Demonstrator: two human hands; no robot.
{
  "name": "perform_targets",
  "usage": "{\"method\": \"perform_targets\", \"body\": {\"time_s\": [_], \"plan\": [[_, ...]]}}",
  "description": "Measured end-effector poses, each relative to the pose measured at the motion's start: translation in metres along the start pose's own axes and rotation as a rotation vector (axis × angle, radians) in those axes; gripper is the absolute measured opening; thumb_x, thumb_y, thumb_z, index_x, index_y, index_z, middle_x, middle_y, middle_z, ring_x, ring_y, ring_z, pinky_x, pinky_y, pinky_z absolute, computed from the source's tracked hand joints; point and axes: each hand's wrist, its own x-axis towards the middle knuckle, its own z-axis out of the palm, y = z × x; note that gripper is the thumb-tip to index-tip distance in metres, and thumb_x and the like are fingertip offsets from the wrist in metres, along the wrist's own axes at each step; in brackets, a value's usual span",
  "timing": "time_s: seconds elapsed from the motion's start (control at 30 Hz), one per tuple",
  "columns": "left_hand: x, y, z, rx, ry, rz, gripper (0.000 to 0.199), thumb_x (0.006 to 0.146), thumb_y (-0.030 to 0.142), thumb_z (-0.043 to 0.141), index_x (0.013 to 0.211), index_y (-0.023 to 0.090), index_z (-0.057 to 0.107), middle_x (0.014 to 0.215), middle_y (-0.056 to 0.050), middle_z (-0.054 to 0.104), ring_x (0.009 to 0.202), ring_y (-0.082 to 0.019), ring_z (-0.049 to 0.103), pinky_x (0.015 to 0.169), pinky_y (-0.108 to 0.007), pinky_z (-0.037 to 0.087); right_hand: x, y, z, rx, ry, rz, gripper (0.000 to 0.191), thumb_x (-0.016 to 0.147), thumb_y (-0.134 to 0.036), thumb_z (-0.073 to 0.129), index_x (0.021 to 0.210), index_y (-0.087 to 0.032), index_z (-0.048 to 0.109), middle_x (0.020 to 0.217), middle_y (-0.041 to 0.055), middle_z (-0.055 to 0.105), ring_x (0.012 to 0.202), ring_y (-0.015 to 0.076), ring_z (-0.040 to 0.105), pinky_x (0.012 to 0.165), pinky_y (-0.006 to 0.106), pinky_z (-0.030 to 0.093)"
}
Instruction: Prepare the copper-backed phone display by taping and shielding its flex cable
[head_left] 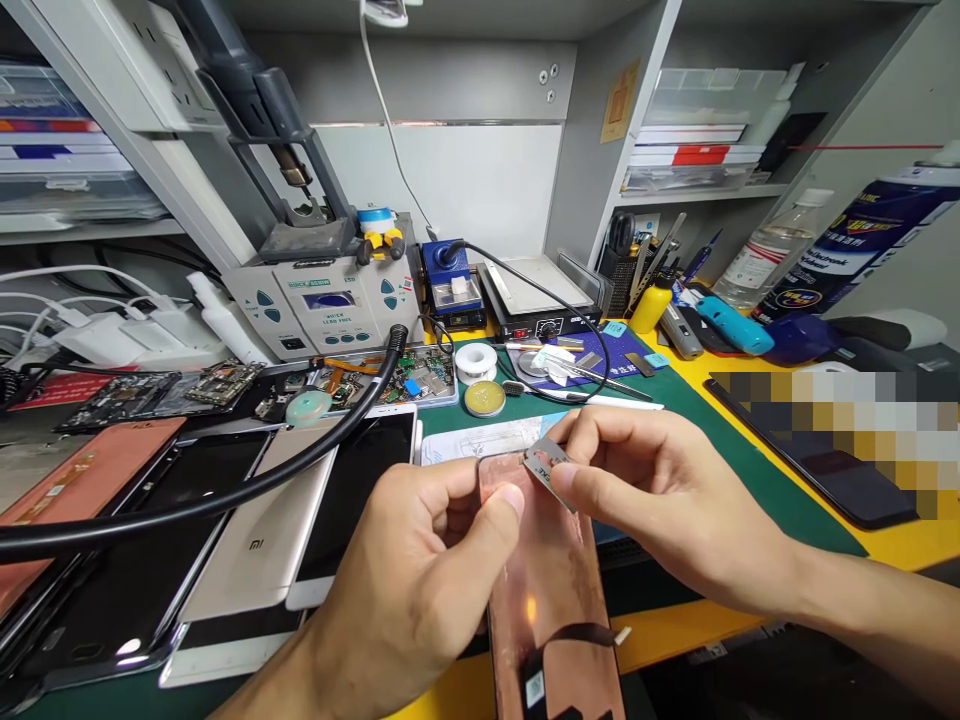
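Note:
A copper-coloured phone screen panel (547,570) is tilted up in front of me, with a dark flex cable across its lower part. My left hand (442,560) grips its upper left edge, thumb flat on the copper face. Between the thumb and fingers of my right hand (645,480) is a thin metal scraper blade (546,468) with dark lettering. The blade lies against the panel's top right corner. A printed paper or box (480,440) sits just behind the panel, partly hidden by my hands.
Several phones and panels, including a gold phone back (255,540), lie at left under a thick black hose (330,450). Behind stand a hot-air station (322,300), solder spool (475,362), flux tin (484,398) and hot plate (540,290). A dark phone (810,450) lies right.

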Motion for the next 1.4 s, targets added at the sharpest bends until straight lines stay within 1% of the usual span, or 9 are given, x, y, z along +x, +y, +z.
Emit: {"method": "perform_targets", "body": {"time_s": [0.17, 0.4, 0.53, 0.77, 0.9, 1.0, 1.13, 1.27, 1.4], "plan": [[0.000, 0.000, 0.001, -0.006, -0.002, 0.009, 0.031, 0.095, 0.038, 0.050, 0.077, 0.016, 0.061, 0.073, 0.001, 0.056, 0.066, -0.011, 0.049, 0.056, -0.018, 0.041, 0.000, 0.003, 0.000, 0.007, -0.005, 0.007, 0.025, 0.089, -0.024, 0.063, 0.066, -0.017, 0.053, 0.071, 0.0010, 0.059, 0.064, 0.0140, 0.053, 0.059, 0.027, 0.044], [0.000, -0.004, 0.001, -0.012, -0.014, -0.014, 0.029, 0.096, 0.037, 0.049, 0.087, 0.016, 0.068, 0.061, 0.004, 0.056, 0.050, -0.007, 0.049, 0.046, -0.016, 0.040, 0.000, 0.002, 0.000, -0.008, -0.004, 0.029, 0.027, 0.090, -0.025, 0.061, 0.066, -0.017, 0.052, 0.068, 0.0004, 0.057, 0.062, 0.0138, 0.051, 0.056, 0.027, 0.042], [-0.003, -0.003, 0.000, -0.024, 0.005, -0.010, 0.028, 0.095, 0.036, 0.052, 0.087, 0.016, 0.070, 0.064, 0.003, 0.060, 0.054, -0.008, 0.054, 0.049, -0.016, 0.044, -0.001, 0.000, 0.000, -0.002, 0.012, 0.010, 0.026, 0.089, -0.024, 0.063, 0.066, -0.017, 0.054, 0.071, 0.0009, 0.059, 0.064, 0.0135, 0.052, 0.058, 0.027, 0.043], [-0.003, -0.002, -0.001, -0.058, 0.024, -0.061, 0.032, 0.094, 0.044, 0.051, 0.083, 0.016, 0.065, 0.055, 0.001, 0.063, 0.043, -0.010, 0.058, 0.042, -0.018, 0.043, 0.004, -0.004, -0.007, -0.097, 0.227, -0.173, 0.020, 0.086, -0.025, 0.070, 0.069, -0.017, 0.065, 0.090, 0.0022, 0.066, 0.086, 0.0139, 0.062, 0.077, 0.023, 0.049], [-0.001, 0.000, -0.001, -0.082, 0.036, -0.047, 0.031, 0.095, 0.044, 0.051, 0.086, 0.016, 0.062, 0.055, 0.000, 0.063, 0.045, -0.012, 0.060, 0.044, -0.021, 0.045, 0.006, -0.006, -0.013, -0.194, 0.279, -0.216, 0.014, 0.084, -0.029, 0.074, 0.074, -0.019, 0.071, 0.085, 0.0021, 0.071, 0.080, 0.0145, 0.064, 0.074, 0.022, 0.051], [0.002, 0.003, -0.001, -0.112, 0.058, -0.052, 0.030, 0.095, 0.042, 0.051, 0.086, 0.015, 0.059, 0.053, -0.002, 0.065, 0.044, -0.014, 0.062, 0.046, -0.022, 0.048, 0.007, -0.008, -0.017, -0.230, 0.388, -0.245, 0.014, 0.081, -0.032, 0.077, 0.074, -0.020, 0.073, 0.080, 0.0014, 0.072, 0.074, 0.0141, 0.064, 0.069, 0.022, 0.051], [0.008, 0.006, -0.003, -0.225, 0.136, -0.075, 0.020, 0.093, 0.034, 0.055, 0.094, 0.014, 0.057, 0.063, -0.006, 0.071, 0.050, -0.018, 0.068, 0.049, -0.024, 0.053, 0.013, -0.009, -0.023, -0.200, 0.520, -0.242, 0.016, 0.080, -0.038, 0.077, 0.078, -0.022, 0.074, 0.081, 0.0023, 0.074, 0.076, 0.0169, 0.066, 0.071, 0.026, 0.052], [0.014, 0.009, -0.007, -0.458, 0.241, -0.110, 0.016, 0.084, 0.017, 0.060, 0.101, 0.014, 0.060, 0.087, -0.008, 0.076, 0.069, -0.022, 0.075, 0.060, -0.028, 0.060, 0.021, -0.004, -0.030, -0.101, 0.491, -0.260, 0.018, 0.081, -0.039, 0.076, 0.079, -0.021, 0.072, 0.080, 0.0023, 0.073, 0.077, 0.0176, 0.066, 0.074, 0.027, 0.050], [0.015, 0.015, -0.012, -0.577, 0.263, -0.167, 0.019, 0.080, 0.007, 0.058, 0.097, 0.007, 0.067, 0.091, -0.014, 0.077, 0.078, -0.023, 0.075, 0.067, -0.026, 0.062, 0.027, 0.002, -0.036, 0.012, 0.377, -0.256, 0.019, 0.082, -0.037, 0.075, 0.082, -0.018, 0.072, 0.086, 0.0052, 0.075, 0.084, 0.0194, 0.067, 0.081, 0.030, 0.049]]}}
